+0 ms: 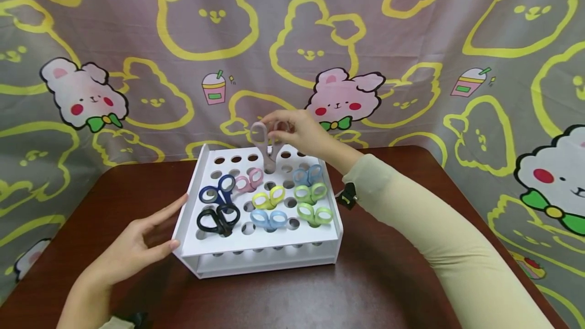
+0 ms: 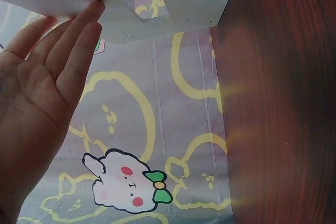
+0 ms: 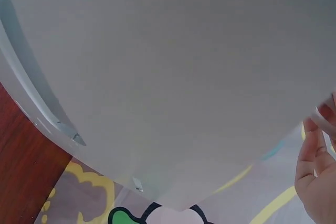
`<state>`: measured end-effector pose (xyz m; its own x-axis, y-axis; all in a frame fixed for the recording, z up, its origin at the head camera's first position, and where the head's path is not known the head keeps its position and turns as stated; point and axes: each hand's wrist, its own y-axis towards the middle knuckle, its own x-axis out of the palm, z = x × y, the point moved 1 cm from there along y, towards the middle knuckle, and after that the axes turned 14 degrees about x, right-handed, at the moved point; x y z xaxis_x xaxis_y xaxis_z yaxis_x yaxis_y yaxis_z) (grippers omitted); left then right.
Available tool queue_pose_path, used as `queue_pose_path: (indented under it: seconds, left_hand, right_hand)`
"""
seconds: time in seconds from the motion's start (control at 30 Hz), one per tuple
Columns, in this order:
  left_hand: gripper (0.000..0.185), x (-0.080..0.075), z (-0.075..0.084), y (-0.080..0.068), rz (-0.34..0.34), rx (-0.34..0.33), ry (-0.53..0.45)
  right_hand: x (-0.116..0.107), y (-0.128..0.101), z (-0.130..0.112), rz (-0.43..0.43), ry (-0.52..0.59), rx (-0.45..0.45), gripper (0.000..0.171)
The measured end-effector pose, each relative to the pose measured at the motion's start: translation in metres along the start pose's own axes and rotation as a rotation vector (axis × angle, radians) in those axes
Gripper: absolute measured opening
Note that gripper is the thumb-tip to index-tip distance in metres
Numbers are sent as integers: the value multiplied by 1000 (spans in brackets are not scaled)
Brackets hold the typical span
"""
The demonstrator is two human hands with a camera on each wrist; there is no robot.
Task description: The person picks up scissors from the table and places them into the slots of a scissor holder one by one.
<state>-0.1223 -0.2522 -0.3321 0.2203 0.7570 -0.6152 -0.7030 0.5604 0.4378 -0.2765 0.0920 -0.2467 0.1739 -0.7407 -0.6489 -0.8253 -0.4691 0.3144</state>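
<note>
My right hand (image 1: 299,128) pinches mauve-handled scissors (image 1: 268,159) by the finger loops, upright over a back-row hole of the white rack (image 1: 219,255), the lower end right at the hole. Fingers of my left hand (image 1: 128,248) lie against the rack's left side panel, thumb near its front edge. Standing handles-up in the rack are navy scissors (image 1: 222,197), black scissors (image 1: 222,226), pink scissors (image 1: 250,186) and yellow scissors (image 1: 269,202). Blue and green pairs also stand there; their blades are mostly hidden below the top.
The rack's top has rows of round holes and a second holed shelf shows below its front edge. It stands on a dark red-brown table (image 1: 379,263). Behind hangs a curtain (image 1: 283,75) with cartoon rabbits, close to the table's back edge.
</note>
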Motion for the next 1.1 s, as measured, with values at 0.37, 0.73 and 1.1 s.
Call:
queue_pose_path:
  seconds: [0.37, 0.73, 1.1]
  left_hand:
    - [78, 1, 2, 0, -6, -21, 22]
    - [77, 2, 1, -1, -1, -9, 11]
    - [77, 1, 0, -1, 7, 12, -7]
  right_hand:
    - [0, -7, 6, 25, 116, 84, 28]
    - [-10, -11, 11, 22, 86, 108, 31]
    - [-37, -34, 36, 45, 21, 155, 28]
